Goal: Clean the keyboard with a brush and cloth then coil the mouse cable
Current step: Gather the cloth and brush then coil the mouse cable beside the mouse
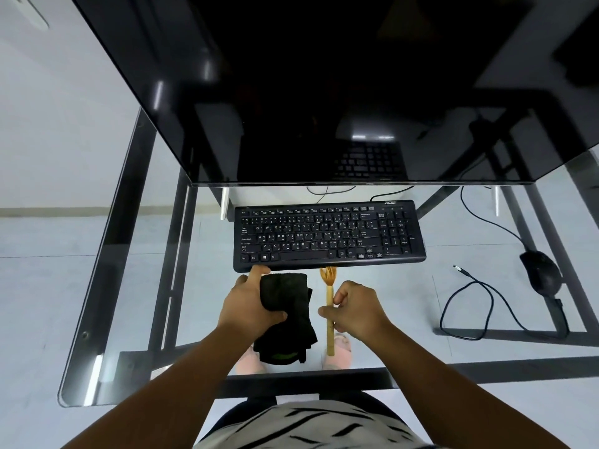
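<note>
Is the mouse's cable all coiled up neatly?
No, the mouse cable lies in a loose loop on the glass desk beside the mouse.

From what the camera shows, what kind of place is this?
Probably a home or office computer desk: a glass-topped table holds a large dark monitor, a black keyboard and a wired mouse.

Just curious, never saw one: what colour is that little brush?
The brush is light tan wood with golden bristles, seen in the head view.
</note>
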### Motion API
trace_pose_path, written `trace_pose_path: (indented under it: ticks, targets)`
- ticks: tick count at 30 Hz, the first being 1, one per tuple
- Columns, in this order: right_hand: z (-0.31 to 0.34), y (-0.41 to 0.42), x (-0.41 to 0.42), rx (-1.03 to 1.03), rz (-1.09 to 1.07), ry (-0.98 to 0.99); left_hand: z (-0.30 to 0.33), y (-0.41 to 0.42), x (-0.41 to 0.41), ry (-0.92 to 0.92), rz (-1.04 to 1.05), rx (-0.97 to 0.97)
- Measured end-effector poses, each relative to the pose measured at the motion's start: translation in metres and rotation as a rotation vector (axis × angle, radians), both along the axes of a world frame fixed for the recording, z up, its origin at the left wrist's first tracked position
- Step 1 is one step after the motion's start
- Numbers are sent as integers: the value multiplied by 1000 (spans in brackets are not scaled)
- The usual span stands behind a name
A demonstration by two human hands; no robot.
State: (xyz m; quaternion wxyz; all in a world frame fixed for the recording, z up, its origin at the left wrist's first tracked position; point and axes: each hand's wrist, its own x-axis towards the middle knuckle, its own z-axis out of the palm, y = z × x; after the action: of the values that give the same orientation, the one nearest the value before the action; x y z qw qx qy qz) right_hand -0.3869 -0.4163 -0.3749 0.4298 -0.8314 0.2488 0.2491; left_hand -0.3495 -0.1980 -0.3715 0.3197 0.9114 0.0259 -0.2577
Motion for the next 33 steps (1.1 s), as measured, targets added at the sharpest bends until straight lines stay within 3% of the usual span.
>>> trace_pose_path:
  ticks: [7,11,15,19,27,33]
  targets:
    - [1,-5,6,-16,41,15,4,8,4,-75,265,21]
    - [9,-28,22,-185,-34,-245,10,10,21,-197,460,-12]
    - [16,-69,50,-283,-324,-476,13,9,46,-130,538,-41]
    - [15,-109,71,-376,-347,-309,12,9,59,-49,535,-63]
    - [18,-138,81,-372,-270,-69,13,7,62,-74,471,-72]
    - [12,-147,84,-330,-275,-104,17,3,66,-95,456,-64]
